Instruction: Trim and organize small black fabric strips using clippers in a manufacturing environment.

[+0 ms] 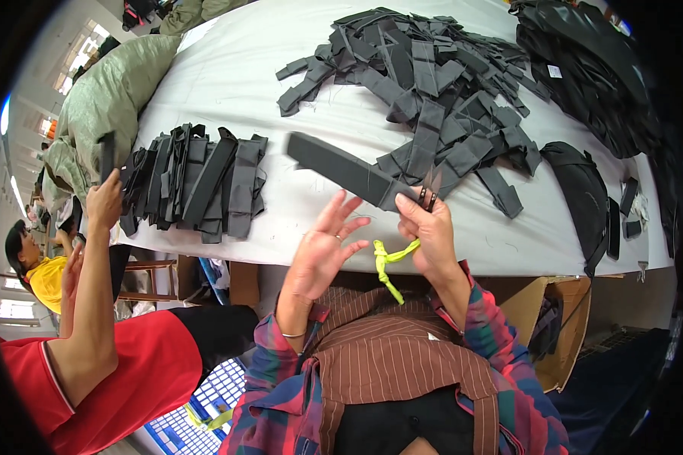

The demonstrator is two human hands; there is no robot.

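My apron [410, 368] lies nearest, my right hand [430, 231] clamped on one pair of snips [430, 191] and one grey strip [341, 166] just beyond my spread left hand [320, 254].

We find free passage over the white cloth [231, 83] between the row of strips [197, 182] and the large pile [432, 83], but the held strip [341, 164] reaches into it. A co-worker's hand [105, 201] and a green sack [121, 83] obstruct us at left, a black bag [577, 186] at right.
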